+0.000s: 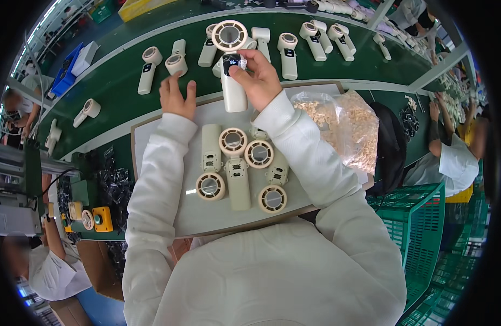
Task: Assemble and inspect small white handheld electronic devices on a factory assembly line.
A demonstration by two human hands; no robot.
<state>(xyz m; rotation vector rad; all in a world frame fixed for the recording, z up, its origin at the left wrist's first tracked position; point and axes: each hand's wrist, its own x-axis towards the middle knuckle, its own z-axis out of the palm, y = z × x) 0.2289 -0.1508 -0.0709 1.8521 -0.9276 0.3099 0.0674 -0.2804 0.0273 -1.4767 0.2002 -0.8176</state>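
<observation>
My right hand (261, 79) grips a cream handheld fan (235, 99) upright above the far edge of the work board (188, 220). Its thumb lies on the front by the fan's lit display, below the round grille. To the left, my left hand (177, 100) is empty with its fingers apart, close to a fan (177, 64) lying on the green bench. Several cream fan pieces lie on the board between my forearms, among them a handle (239, 190) and a round grille head (272, 199).
More fans, such as one (288, 57) at the right, lie along the bench (117, 81). A clear bag of small cream parts (359, 130) sits right of the board. A green crate (424, 217) stands lower right, a yellow button box (102, 219) at left. Other people work on both sides.
</observation>
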